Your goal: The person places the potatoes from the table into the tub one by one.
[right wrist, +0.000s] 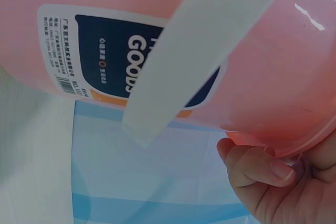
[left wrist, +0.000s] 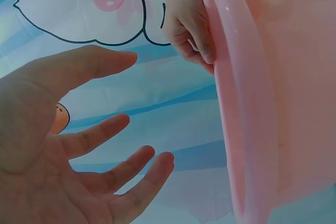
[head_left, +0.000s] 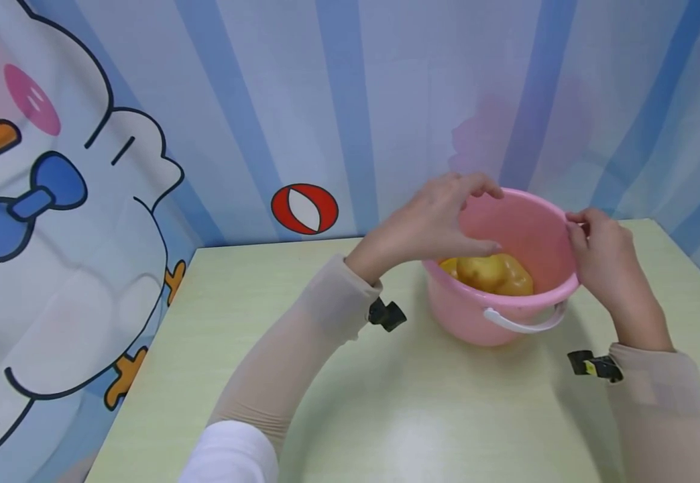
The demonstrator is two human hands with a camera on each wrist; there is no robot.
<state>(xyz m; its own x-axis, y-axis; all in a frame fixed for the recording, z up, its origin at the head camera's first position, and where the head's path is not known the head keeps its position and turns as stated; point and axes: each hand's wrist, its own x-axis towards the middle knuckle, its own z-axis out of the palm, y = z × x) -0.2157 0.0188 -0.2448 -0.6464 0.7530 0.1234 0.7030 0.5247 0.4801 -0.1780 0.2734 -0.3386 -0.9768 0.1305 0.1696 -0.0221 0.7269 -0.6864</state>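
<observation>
A pink bucket [head_left: 467,322] stands on the table, its white handle [head_left: 525,327] hanging down the near side. Inside it lie glossy yellow rounded things [head_left: 495,274], partly hidden; their kind is unclear. My left hand [head_left: 425,218] is over the bucket's left rim, fingers spread and bent a little; in the left wrist view that hand [left wrist: 79,150] holds nothing and is apart from the bucket [left wrist: 299,93]. With thumb and fingers, my right hand [head_left: 609,261] pinches the right rim. The right wrist view shows this right hand [right wrist: 273,182] at the edge, near a printed label [right wrist: 113,51].
The pale table [head_left: 434,416] reaches back to a blue striped backdrop [head_left: 422,87]. A red and white ball [head_left: 304,209] and a large white cartoon bird [head_left: 78,302] are printed there. Small black devices [head_left: 387,315] sit on both wrists.
</observation>
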